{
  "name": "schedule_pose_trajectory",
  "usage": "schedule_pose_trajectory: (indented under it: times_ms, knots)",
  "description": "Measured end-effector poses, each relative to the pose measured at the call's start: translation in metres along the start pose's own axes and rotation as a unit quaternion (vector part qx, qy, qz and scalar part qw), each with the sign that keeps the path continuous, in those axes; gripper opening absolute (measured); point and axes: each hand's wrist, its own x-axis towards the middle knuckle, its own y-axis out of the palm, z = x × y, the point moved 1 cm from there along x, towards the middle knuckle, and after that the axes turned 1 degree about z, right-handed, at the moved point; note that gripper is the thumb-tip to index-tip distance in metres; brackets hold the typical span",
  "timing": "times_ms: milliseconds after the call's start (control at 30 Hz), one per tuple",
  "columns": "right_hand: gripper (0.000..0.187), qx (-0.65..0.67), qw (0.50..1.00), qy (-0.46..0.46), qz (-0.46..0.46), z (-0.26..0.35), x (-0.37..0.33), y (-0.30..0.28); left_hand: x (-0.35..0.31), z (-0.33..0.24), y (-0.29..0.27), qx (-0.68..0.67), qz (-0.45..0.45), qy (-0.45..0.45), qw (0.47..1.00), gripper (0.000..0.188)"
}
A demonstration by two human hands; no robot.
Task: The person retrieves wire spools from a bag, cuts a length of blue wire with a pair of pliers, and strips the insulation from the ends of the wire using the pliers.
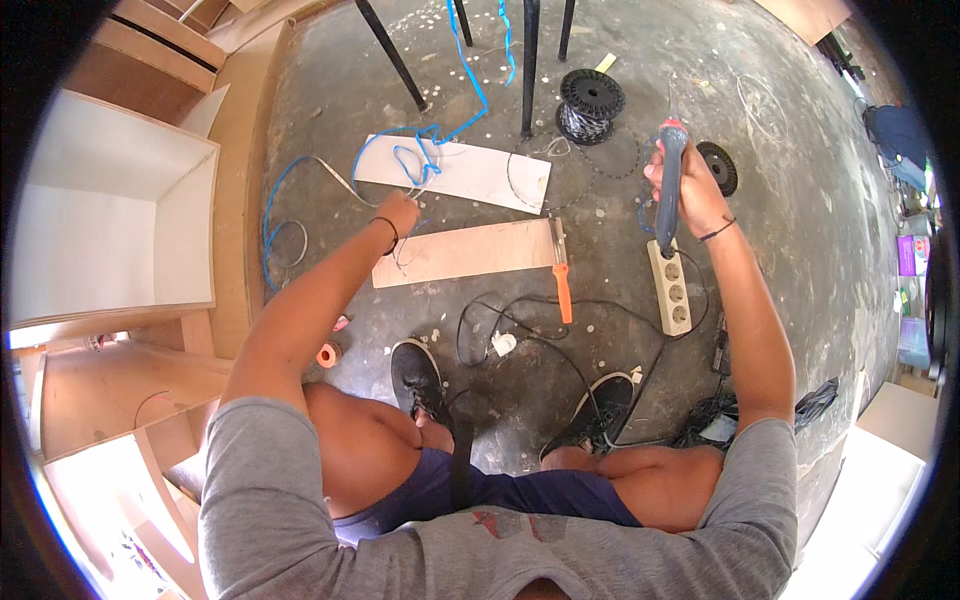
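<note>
Floor's a proper mess from where I'm watching. Black furniture legs stand at the far side of the concrete floor, one of them just beside a black spool with black-and-white cord wound on it. A second spool is partly behind my right hand. Closer in, a power strip lies below that hand, and black cable loops around by my shoes, with a white plug among the loops. Orange-handled tool lies across the right end of a wooden board, white board beyond it. Tape roll near my left knee.

For containers, I've got an open cabinet on the left, white walls inside.

Right-hand fingers are wrapped around the handle of a soldering iron, held above the floor, tip pointing away from me. Left hand is curled nearly closed by the near edge of the white board, right at the blue ribbon tangle; can't tell what it's pinching, if anything.
</note>
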Motion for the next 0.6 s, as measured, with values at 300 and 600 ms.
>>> schedule_pose_trajectory:
  times_ms: [300,600]
  knots:
    - [0.045,0.351,0.919,-0.055,0.172,0.023,-0.008,0.004,-0.063,-0.159,-0.142,-0.448,0.018,-0.115,0.886,0.016]
    - [0.033,0.056,0.981,0.044,0.179,-0.053,-0.004,0.031,-0.137,-0.220,-0.202,-0.523,0.110,-0.148,0.832,0.013]
